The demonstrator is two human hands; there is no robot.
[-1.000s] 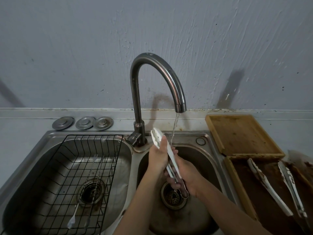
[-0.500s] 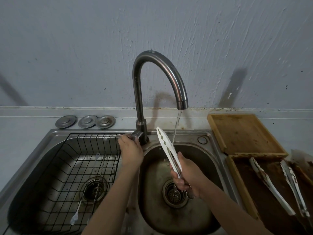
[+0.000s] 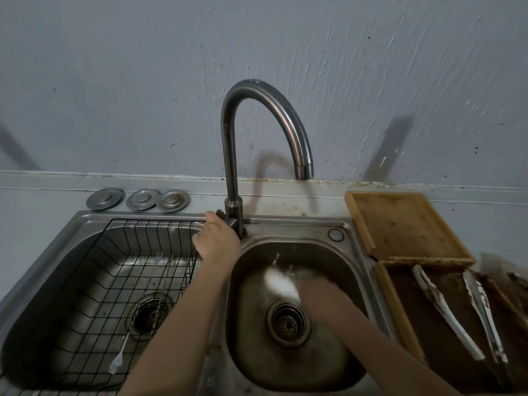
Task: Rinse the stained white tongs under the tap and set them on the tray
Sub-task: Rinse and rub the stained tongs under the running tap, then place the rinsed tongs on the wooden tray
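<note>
1. Resting on the tap lever [image 3: 221, 215] now, left hand [image 3: 217, 243], fingers curled over it, where a second ago both hands worked the tongs.
2. No stream under the tap [image 3: 304, 172] spout any more; rinsing judged over, shake-off likely in hand.
3. Left to right: three metal discs [image 3: 140, 199] on the bench; left basin holding a black wire rack [image 3: 94, 278] with long thin utensils [image 3: 125, 342] in it.
4. Right basin [image 3: 343, 270]: white tongs [image 3: 281, 282] low over the drain, motion-blurred, held by the right hand [image 3: 321, 300]; fingers too smeared to read, though clearly grasping them.
5. Further right, wooden tray [image 3: 400, 224], bare, judged the landing spot.
6. Nearer tray [image 3: 384, 284], brown-smeared, holding two more stained tongs [image 3: 444, 310].
</note>
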